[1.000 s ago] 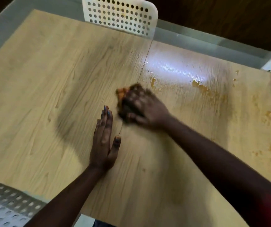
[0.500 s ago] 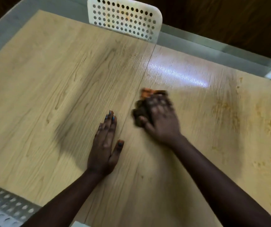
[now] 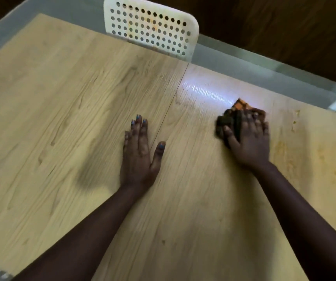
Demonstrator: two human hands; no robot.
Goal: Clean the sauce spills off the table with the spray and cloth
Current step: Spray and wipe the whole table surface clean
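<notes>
Right hand (image 3: pixel 249 141) presses the bunched cloth (image 3: pixel 229 121) onto the table (image 3: pixel 61 98), fingers curled over it, cloth protruding beyond fingertips and thumb; sauce smears (image 3: pixel 325 159) just outside its little finger; left hand (image 3: pixel 137 155) flat, fingers together, thumb splayed.

Table (image 3: pixel 65 110): light tan w/ wood-grain streaks, yellow-orange sauce smears (image 3: pixel 323 159) on its right part. Cloth (image 3: pixel 230 120) dark olive-brown w/ an orange checked corner; nails on left hand (image 3: pixel 137 157) painted blue. Chair back (image 3: pixel 150 27) white w/ rows of round holes, faint orange stains.
</notes>
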